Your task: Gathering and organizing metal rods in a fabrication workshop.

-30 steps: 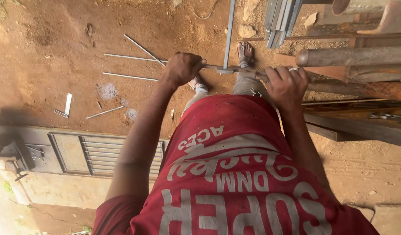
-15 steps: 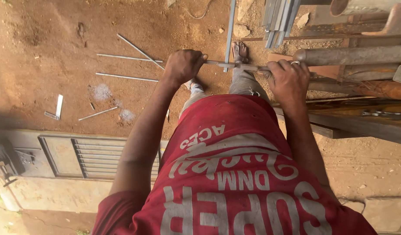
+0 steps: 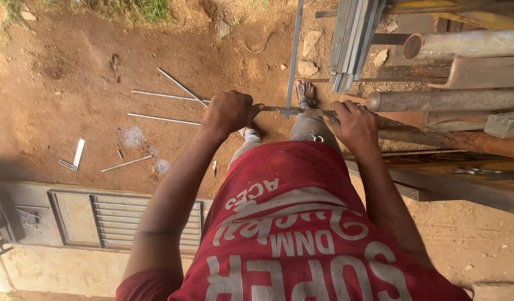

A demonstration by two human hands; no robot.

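My left hand and right hand each clench one end of a thin metal bar, level above my sandalled foot. I judge a slipped grip drops it on bare toes.

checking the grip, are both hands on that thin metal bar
Yes, the left hand is closed around one end of the thin metal bar and the right hand grips the other end.

Loose thin metal rods on red dirt ground; louvred metal frame lower left; stacked pipes and bundled steel bars at right.
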